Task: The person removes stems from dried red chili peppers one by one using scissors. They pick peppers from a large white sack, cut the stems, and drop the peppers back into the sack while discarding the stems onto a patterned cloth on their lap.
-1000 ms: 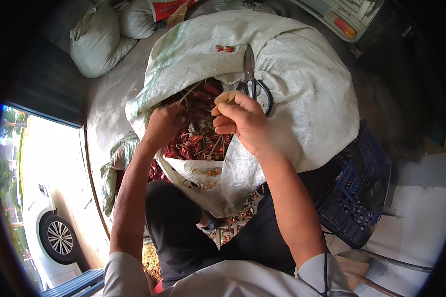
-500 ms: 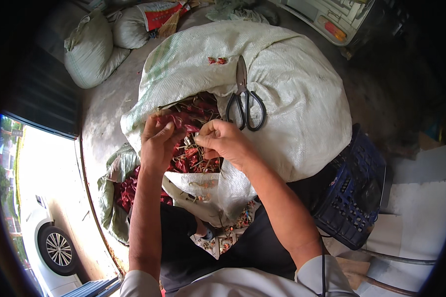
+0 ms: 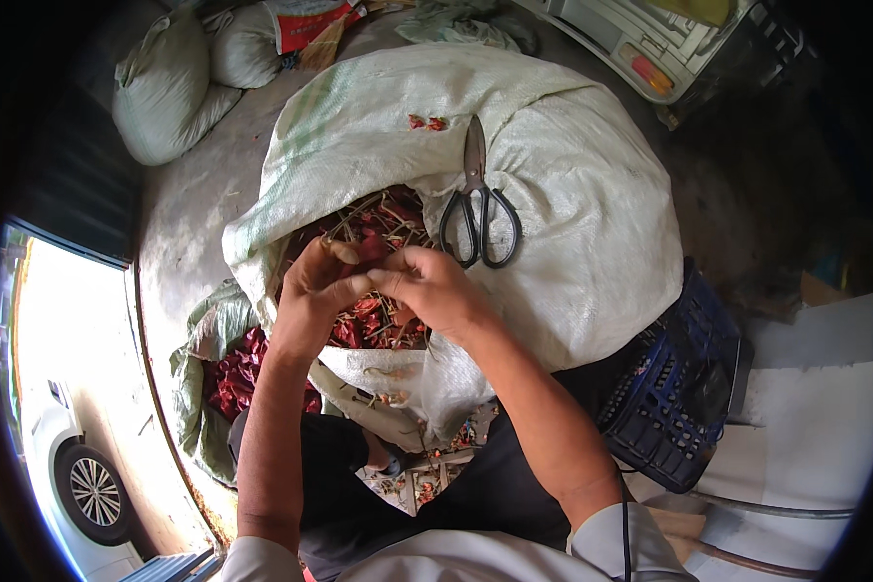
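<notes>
A big white woven sack [image 3: 572, 184] lies open in front of me, full of dried red chillies [image 3: 383, 315] with stalks. My left hand [image 3: 315, 291] and my right hand [image 3: 432, 286] meet over the sack's mouth, fingertips pinched together on a dried chilli [image 3: 364, 250]. Black-handled scissors [image 3: 477, 209] lie shut on top of the sack, just beyond my right hand. A smaller green sack [image 3: 209, 335] with more red chillies [image 3: 238, 373] sits by my left forearm.
A dark blue plastic crate [image 3: 684, 388] stands at my right. Two stuffed sacks [image 3: 170, 82] lie at the far left on the concrete floor. A vehicle's rear [image 3: 650, 44] shows at the top, a white car's wheel [image 3: 92, 490] at the lower left.
My right hand has left the scissors on the sack and come down to join my left hand over the chillies. The view has tilted slightly.
</notes>
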`<state>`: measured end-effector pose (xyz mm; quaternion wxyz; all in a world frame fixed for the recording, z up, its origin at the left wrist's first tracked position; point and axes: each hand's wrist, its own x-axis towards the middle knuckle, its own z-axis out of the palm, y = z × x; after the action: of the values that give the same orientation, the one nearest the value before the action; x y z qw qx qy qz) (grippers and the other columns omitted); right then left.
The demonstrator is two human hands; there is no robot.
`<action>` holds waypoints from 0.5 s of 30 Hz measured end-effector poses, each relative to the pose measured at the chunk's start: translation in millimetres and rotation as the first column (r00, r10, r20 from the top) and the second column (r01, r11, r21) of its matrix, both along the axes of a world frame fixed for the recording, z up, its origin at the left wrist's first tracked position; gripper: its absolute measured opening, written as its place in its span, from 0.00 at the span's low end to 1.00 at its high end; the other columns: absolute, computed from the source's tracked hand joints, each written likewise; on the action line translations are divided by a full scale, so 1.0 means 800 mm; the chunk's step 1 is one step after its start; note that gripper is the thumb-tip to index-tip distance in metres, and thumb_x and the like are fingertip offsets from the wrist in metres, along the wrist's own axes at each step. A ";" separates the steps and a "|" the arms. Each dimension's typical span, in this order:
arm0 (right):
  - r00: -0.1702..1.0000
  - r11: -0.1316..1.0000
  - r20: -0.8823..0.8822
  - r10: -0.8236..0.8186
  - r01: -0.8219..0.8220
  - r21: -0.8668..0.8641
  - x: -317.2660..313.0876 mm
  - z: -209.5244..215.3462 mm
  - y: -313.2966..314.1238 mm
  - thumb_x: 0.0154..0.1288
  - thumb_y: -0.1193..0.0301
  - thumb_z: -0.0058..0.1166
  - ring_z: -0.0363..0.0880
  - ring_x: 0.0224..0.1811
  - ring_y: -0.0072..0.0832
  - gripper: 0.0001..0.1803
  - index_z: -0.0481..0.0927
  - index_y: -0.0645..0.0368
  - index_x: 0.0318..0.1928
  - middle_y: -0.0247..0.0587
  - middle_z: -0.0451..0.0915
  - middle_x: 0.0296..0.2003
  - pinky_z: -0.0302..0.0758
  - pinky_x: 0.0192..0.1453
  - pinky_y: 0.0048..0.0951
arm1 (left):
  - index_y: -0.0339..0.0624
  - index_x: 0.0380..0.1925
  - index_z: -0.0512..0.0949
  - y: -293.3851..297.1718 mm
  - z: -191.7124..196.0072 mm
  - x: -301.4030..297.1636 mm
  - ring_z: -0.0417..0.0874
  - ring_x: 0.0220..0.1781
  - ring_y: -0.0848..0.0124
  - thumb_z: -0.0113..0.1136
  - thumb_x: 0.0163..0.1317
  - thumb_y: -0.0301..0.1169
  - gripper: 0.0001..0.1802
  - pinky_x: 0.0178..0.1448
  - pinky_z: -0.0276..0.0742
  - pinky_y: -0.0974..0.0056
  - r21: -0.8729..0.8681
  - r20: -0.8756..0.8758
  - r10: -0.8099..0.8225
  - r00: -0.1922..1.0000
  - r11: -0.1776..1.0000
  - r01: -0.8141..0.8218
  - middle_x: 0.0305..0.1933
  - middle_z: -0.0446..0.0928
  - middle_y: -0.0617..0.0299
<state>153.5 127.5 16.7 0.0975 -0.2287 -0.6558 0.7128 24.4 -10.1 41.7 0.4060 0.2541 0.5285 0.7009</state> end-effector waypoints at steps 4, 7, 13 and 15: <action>0.987 0.776 0.156 -0.047 -0.062 0.628 0.003 0.021 -0.008 0.61 0.55 0.67 0.85 0.32 0.32 0.23 0.81 0.64 0.42 0.45 0.86 0.30 0.78 0.38 0.39 | 0.40 0.40 0.73 -0.004 -0.021 -0.014 0.83 0.54 0.64 0.57 0.63 0.17 0.08 0.63 0.78 0.59 0.030 0.056 0.132 0.990 0.991 -0.134 0.50 0.82 0.55; 0.991 0.839 0.063 -0.115 0.063 0.540 0.005 0.022 -0.010 0.64 0.54 0.65 0.84 0.29 0.30 0.21 0.81 0.63 0.38 0.42 0.84 0.27 0.78 0.36 0.36 | 0.35 0.51 0.75 -0.003 -0.008 -0.010 0.84 0.52 0.63 0.56 0.64 0.19 0.14 0.61 0.79 0.58 -0.005 0.040 0.142 0.989 0.990 -0.142 0.49 0.81 0.54; 0.982 0.964 -0.136 -0.127 0.155 0.214 0.003 0.030 -0.003 0.69 0.54 0.60 0.79 0.23 0.21 0.21 0.81 0.62 0.33 0.37 0.81 0.21 0.74 0.28 0.29 | 0.34 0.53 0.77 0.001 -0.010 0.006 0.82 0.52 0.71 0.56 0.67 0.18 0.15 0.60 0.77 0.66 -0.013 0.008 0.021 1.000 1.000 -0.021 0.50 0.81 0.59; 0.983 0.962 -0.105 -0.148 0.168 0.215 0.003 0.022 0.000 0.69 0.53 0.60 0.79 0.22 0.21 0.22 0.82 0.62 0.33 0.36 0.80 0.21 0.74 0.28 0.29 | 0.35 0.51 0.78 0.004 -0.005 0.006 0.82 0.51 0.73 0.57 0.67 0.18 0.13 0.58 0.77 0.67 0.059 -0.038 -0.011 0.999 0.998 0.013 0.48 0.81 0.61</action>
<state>155.8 127.4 34.0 0.2079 -0.2362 -0.7063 0.6341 29.5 -7.0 37.6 0.3924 0.2821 0.5136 0.7089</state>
